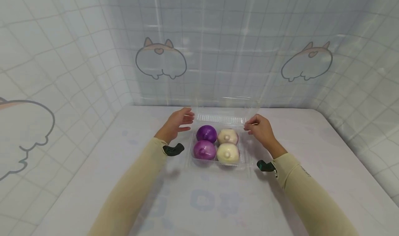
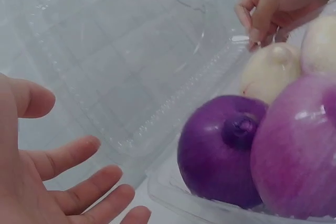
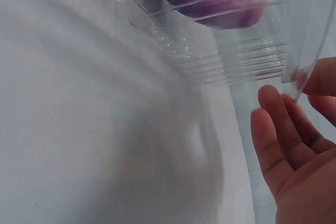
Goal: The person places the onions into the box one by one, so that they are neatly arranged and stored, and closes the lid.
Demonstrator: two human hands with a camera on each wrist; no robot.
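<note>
A clear plastic clamshell box (image 1: 246,157) stands with its lid (image 1: 222,119) raised at the back. Inside are a dark purple onion (image 1: 206,133), a lighter purple onion (image 1: 204,150) and two whitish onions, one at the back (image 1: 228,137) and one in front (image 1: 228,154). At the back right corner, my right hand (image 1: 261,128) pinches the plastic edge near the hinge between thumb and forefinger; the other fingers are extended in the right wrist view. My left hand (image 1: 176,123) is beside the back left corner, fingers spread and apart from the onions.
The box sits on a pale, faintly patterned table cover (image 1: 202,198). Behind it hangs a gridded curtain (image 1: 218,62) with cartoon animal drawings, and similar sheets close off the left and right sides. Dark wrist devices are strapped under both sleeves.
</note>
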